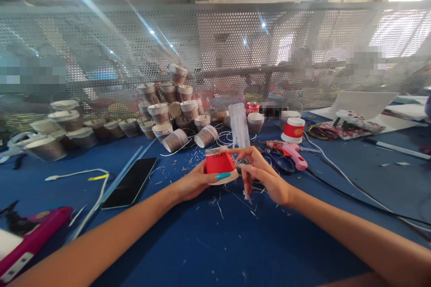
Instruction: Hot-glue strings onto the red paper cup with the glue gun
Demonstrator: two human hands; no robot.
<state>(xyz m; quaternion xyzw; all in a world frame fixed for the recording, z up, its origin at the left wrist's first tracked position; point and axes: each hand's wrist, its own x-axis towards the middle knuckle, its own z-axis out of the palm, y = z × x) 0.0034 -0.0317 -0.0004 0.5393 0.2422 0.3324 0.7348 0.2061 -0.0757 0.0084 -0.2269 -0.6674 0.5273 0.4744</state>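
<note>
A red paper cup [217,163] with a white band and a strip of greyish material at its top edge is tilted sideways in front of me. My left hand [194,180] is closed around its left side, the thumb with its teal nail lying across the red wall. On the other side, my right hand [262,172] has its fingers bent and apart. Its index finger reaches the upper right of the cup; nothing is plainly held in it. Behind these fingers is a small dark object that I cannot make out.
Stacked brown and white cups [158,113] line the back. A pink glue gun [292,152] lies right, near another red cup [293,131]. White strips [239,123] stand behind my hands. A phone [130,184] lies left, a magenta tool [37,237] front left. Scraps litter the blue table [215,251].
</note>
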